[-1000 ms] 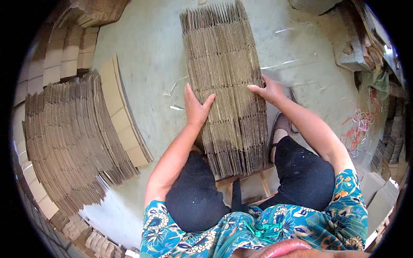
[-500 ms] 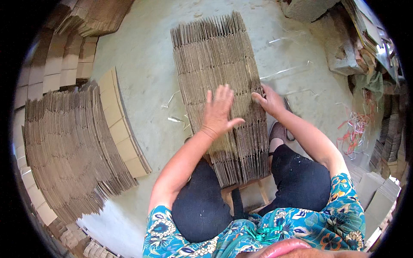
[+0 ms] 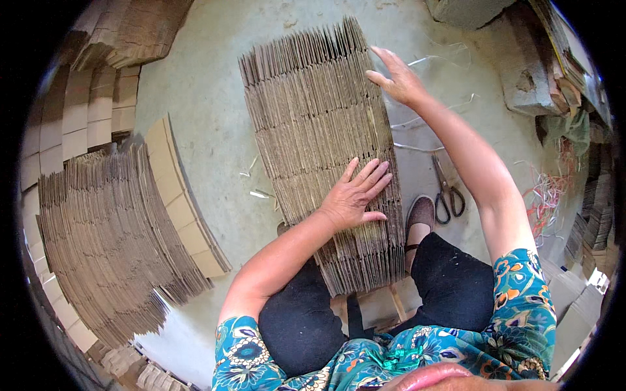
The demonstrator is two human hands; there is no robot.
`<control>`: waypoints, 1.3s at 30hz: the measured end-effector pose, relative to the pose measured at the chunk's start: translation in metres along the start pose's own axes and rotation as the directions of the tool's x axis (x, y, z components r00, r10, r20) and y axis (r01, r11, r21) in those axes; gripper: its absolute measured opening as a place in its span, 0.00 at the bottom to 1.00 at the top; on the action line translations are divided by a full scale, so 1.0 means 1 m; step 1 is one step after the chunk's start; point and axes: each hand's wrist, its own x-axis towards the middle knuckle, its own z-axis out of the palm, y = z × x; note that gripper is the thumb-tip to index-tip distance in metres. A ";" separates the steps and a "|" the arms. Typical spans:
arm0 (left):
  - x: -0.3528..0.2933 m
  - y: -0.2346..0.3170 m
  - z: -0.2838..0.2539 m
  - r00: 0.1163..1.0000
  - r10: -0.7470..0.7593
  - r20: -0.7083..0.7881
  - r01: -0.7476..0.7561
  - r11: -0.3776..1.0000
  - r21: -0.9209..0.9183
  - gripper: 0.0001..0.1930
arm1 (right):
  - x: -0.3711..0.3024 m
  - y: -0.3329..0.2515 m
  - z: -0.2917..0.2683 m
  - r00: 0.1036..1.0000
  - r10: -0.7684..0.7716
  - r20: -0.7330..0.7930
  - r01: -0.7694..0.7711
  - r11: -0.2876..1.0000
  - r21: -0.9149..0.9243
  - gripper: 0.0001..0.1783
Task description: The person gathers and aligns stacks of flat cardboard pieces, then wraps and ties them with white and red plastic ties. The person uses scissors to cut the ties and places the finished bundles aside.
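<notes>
A long row of thin brown cardboard pieces [image 3: 306,124], packed upright on their edges, stretches away between my legs. My left hand [image 3: 357,195] lies flat across the top of the row, fingers spread, towards its nearer half. At the far right edge of the row, my right hand [image 3: 396,75] is held with its fingers stretched and thumb apart. Whether its fingertips touch the cardboard I cannot tell. Neither hand grasps anything. A pair of scissors with black handles [image 3: 450,203] lies on the floor beside my right shoe [image 3: 421,215].
Another large bundle of cardboard pieces [image 3: 111,241] stands at the left, with flat panels [image 3: 186,208] along its side. Cardboard stacks [image 3: 91,98] rise at the far left. Red and white strapping scraps [image 3: 548,195] lie at the right, and a wrapped block [image 3: 521,72] stands at the far right.
My right hand has moved forward along the row's right side. My left hand has shifted right and nearer. The row's far end has swung slightly left, and the scissors have come into view.
</notes>
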 end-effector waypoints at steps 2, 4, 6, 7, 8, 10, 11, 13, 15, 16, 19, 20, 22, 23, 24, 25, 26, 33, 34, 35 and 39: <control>-0.001 -0.001 0.000 1.000 0.001 -0.015 -0.001 1.000 -0.015 0.44 | 0.010 -0.001 0.007 1.000 -0.005 0.027 0.005 1.000 0.000 0.35; -0.002 -0.001 0.001 1.000 -0.001 -0.024 0.000 1.000 -0.022 0.44 | 0.014 0.000 0.012 0.999 -0.007 0.050 0.008 0.999 -0.031 0.35; -0.001 -0.001 0.002 1.000 -0.002 -0.027 0.001 1.000 -0.024 0.43 | 0.016 0.004 0.016 0.997 -0.002 0.072 0.009 0.996 -0.093 0.35; -0.002 -0.002 0.002 1.000 -0.001 -0.026 0.001 1.000 -0.025 0.43 | 0.016 0.007 0.017 0.998 0.001 0.058 0.003 0.998 -0.063 0.35; -0.001 -0.002 0.002 1.000 -0.001 -0.027 0.000 1.000 -0.025 0.43 | 0.016 0.010 0.017 0.999 0.003 0.044 -0.002 0.999 -0.034 0.35; -0.001 -0.002 0.002 1.000 -0.002 -0.027 0.001 0.999 -0.033 0.44 | 0.016 0.015 0.016 1.000 0.003 -0.010 -0.004 1.000 -0.026 0.33; -0.001 -0.002 0.001 1.000 -0.003 -0.028 0.002 0.999 -0.039 0.44 | 0.017 0.016 0.015 0.999 -0.002 -0.051 0.000 0.999 -0.046 0.32; -0.001 -0.003 0.001 1.000 -0.008 -0.027 0.007 0.999 -0.049 0.45 | 0.021 0.018 0.013 0.992 0.001 -0.130 -0.010 0.998 -0.068 0.29; 0.000 -0.003 0.000 1.000 -0.013 -0.025 0.012 0.998 -0.056 0.46 | 0.027 0.016 0.009 0.978 0.018 -0.206 -0.034 0.997 -0.074 0.26; 0.000 -0.004 0.002 1.000 -0.008 -0.025 0.007 0.998 -0.060 0.46 | 0.031 0.015 0.007 0.978 0.044 -0.205 -0.055 0.997 -0.048 0.25; -0.001 -0.006 0.005 1.000 -0.005 -0.020 0.004 0.998 -0.059 0.47 | 0.044 0.002 0.007 0.974 0.123 -0.192 -0.124 0.992 0.005 0.26; -0.001 -0.006 0.006 1.000 -0.002 -0.019 0.001 0.998 -0.056 0.48 | 0.048 -0.002 0.009 0.970 0.154 -0.186 -0.157 0.988 -0.004 0.26; 0.000 -0.007 0.006 1.000 0.000 -0.013 -0.001 0.999 -0.053 0.48 | 0.053 -0.010 0.012 0.961 0.221 -0.167 -0.228 0.973 -0.027 0.28; 0.000 -0.007 0.006 1.000 0.002 -0.011 -0.002 0.998 -0.055 0.47 | 0.055 -0.011 0.014 0.954 0.257 -0.154 -0.267 0.963 -0.045 0.28; 0.000 -0.007 0.006 1.000 0.003 -0.008 -0.003 0.998 -0.058 0.47 | 0.057 -0.012 0.016 0.945 0.294 -0.142 -0.305 0.950 -0.064 0.29; 0.000 -0.007 0.006 1.000 0.003 -0.004 -0.003 0.998 -0.060 0.47 | 0.057 -0.013 0.016 0.947 0.293 -0.135 -0.301 0.953 -0.045 0.28; 0.000 -0.007 0.005 1.000 0.002 -0.001 -0.002 0.998 -0.060 0.47 | 0.058 -0.010 0.017 0.948 0.290 -0.129 -0.295 0.955 -0.024 0.27; 0.000 -0.008 0.005 1.000 0.013 0.000 -0.013 0.999 -0.050 0.47 | 0.063 0.009 0.030 0.952 -0.008 -0.308 0.009 1.000 0.001 0.19; 0.001 -0.008 0.006 1.000 0.015 -0.006 -0.016 0.998 -0.066 0.47 | 0.063 0.011 0.032 0.959 0.014 -0.284 -0.019 1.000 -0.018 0.19; 0.001 -0.007 0.006 1.000 0.015 -0.010 -0.015 0.997 -0.081 0.47 | 0.062 0.011 0.036 0.965 0.036 -0.259 -0.046 0.998 -0.034 0.19; 0.001 -0.007 0.005 1.000 0.009 -0.006 -0.009 0.997 -0.078 0.46 | 0.060 -0.005 0.044 0.966 0.186 -0.178 -0.190 0.982 -0.002 0.21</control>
